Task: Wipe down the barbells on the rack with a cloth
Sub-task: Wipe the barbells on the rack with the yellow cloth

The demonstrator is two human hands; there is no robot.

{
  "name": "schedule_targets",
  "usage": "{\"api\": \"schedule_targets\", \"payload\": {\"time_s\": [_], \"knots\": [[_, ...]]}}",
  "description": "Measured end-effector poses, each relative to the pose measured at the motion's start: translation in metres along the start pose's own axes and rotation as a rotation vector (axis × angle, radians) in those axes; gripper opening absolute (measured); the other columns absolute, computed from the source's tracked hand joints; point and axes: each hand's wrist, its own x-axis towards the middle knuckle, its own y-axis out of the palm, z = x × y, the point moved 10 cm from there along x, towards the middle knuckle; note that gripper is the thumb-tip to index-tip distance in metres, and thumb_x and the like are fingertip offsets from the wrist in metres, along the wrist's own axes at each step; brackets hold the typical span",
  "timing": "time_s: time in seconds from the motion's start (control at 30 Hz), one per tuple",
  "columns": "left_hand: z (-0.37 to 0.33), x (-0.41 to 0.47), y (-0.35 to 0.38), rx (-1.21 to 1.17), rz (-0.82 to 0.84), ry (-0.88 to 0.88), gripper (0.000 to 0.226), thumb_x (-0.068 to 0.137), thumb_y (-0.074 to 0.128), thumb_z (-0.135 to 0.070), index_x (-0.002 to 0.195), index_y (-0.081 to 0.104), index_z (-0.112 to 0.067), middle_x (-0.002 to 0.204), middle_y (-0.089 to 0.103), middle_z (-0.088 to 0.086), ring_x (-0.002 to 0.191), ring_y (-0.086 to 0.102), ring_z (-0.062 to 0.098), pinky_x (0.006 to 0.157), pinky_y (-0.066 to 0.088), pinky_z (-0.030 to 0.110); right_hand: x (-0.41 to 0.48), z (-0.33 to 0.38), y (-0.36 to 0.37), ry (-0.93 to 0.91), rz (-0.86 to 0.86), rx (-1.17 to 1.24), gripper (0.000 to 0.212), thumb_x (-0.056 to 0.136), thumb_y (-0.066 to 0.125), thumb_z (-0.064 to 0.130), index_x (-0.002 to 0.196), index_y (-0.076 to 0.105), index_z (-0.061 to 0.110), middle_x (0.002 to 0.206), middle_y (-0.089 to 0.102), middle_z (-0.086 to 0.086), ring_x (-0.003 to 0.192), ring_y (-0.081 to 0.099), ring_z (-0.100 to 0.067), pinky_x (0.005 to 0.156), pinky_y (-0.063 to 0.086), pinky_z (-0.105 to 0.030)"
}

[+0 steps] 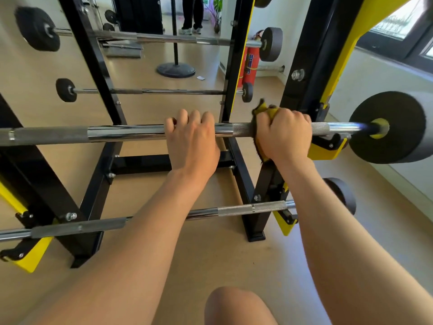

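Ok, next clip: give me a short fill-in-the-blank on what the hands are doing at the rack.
The right hand grips a ____ cloth round the barbell.
The left hand grips the same bar with no ____ under it.
The weight plate at the bar's right end is ____.
Missing words: yellow; cloth; black.

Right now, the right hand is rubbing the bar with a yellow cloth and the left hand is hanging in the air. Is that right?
Not quite. The left hand is not in the air: the head view shows it gripping the same bar. The right hand does hold the yellow cloth around the bar.
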Motion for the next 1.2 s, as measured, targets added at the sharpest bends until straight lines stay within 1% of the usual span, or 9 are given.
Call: {"api": "schedule_targets", "payload": {"time_s": [0.1,0.23,0.4,0.57,0.73,0.87,0.93,1.1,1.2], "knots": [[0.002,0.001,0.001,-0.007,-0.004,0.006,0.019,0.085,0.071,-0.013,0.101,0.062,-0.017,0.096,0.067,0.004,0.102,0.056,0.03,0.085,0.036,0.044,-0.025,0.028,0.002,0.114,-0.129,0.01,0.038,0.098,0.04,0.037,0.074,0.062,0.018,0.074,0.064,-0.002,0.085,0.059,-0.031,0.096,0.041,-0.046],[0.012,0.004,0.002,-0.074,-0.017,-0.035,0.017,0.095,0.058,-0.003,0.098,0.067,-0.017,0.095,0.07,0.003,0.103,0.055,0.029,0.084,0.032,0.042,-0.051,0.077,0.012,-0.42,0.05,0.186,0.032,0.098,0.054,0.03,0.123,0.068,0.016,0.117,0.07,-0.002,0.111,0.06,-0.026,0.104,0.039,-0.042],[0.013,0.003,0.002,-0.098,-0.028,-0.042,0.024,0.083,0.071,0.003,0.097,0.072,-0.017,0.091,0.07,0.002,0.1,0.055,0.028,0.084,0.027,0.038,-0.027,-0.013,-0.009,0.153,-0.148,0.043,0.032,0.101,0.039,0.029,0.095,0.066,0.013,0.1,0.071,-0.007,0.11,0.062,-0.034,0.116,0.036,-0.051],[0.013,0.002,0.002,-0.098,-0.046,-0.005,0.028,0.092,0.056,0.003,0.107,0.071,-0.016,0.097,0.07,0.005,0.104,0.055,0.03,0.087,0.03,0.042,-0.053,0.068,0.011,-0.425,0.064,0.117,0.035,0.096,0.056,0.022,0.128,0.066,0.011,0.129,0.069,-0.008,0.13,0.057,-0.027,0.125,0.026,-0.046],[0.01,0.002,0.003,-0.106,-0.031,-0.007,0.038,0.089,0.04,0.004,0.106,0.069,-0.012,0.094,0.067,0.007,0.104,0.053,0.032,0.09,0.03,0.043,-0.031,-0.019,-0.014,0.113,-0.121,-0.051,0.048,0.094,0.038,0.035,0.109,0.072,0.004,0.123,0.072,-0.015,0.138,0.052,-0.033,0.124,0.031,-0.05],[0.008,-0.003,0.004,-0.044,-0.081,-0.023,0.026,0.095,0.044,-0.004,0.106,0.065,-0.015,0.097,0.062,0.006,0.105,0.052,0.032,0.094,0.031,0.045,-0.056,0.075,0.014,-0.294,0.048,0.297,0.042,0.093,0.051,0.023,0.126,0.068,0.004,0.131,0.068,-0.013,0.136,0.052,-0.031,0.119,0.034,-0.04],[0.01,-0.005,0.008,-0.04,-0.087,-0.021,0.019,0.096,0.05,-0.004,0.105,0.064,-0.014,0.096,0.061,0.007,0.103,0.052,0.032,0.095,0.033,0.047,-0.049,0.055,0.006,-0.442,0.08,0.111,0.043,0.095,0.055,0.027,0.131,0.066,0.007,0.129,0.069,-0.011,0.134,0.052,-0.03,0.115,0.036,-0.042],[0.008,-0.004,0.009,-0.004,-0.083,-0.05,0.018,0.095,0.05,0.0,0.101,0.062,-0.012,0.092,0.059,0.008,0.1,0.052,0.033,0.098,0.037,0.051,-0.043,-0.017,-0.018,0.079,-0.105,-0.278,0.032,0.098,0.061,0.019,0.127,0.063,0.007,0.127,0.069,-0.012,0.132,0.047,-0.036,0.106,0.038,-0.05],[0.005,-0.005,0.006,0.026,-0.082,-0.062,0.029,0.095,0.035,-0.001,0.101,0.061,-0.013,0.092,0.058,0.008,0.1,0.051,0.033,0.097,0.036,0.05,-0.062,0.035,0.001,-0.18,-0.062,-0.075,0.044,0.098,0.062,0.013,0.14,0.058,0.005,0.145,0.061,-0.013,0.13,0.048,-0.037,0.109,0.04,-0.048]]}}
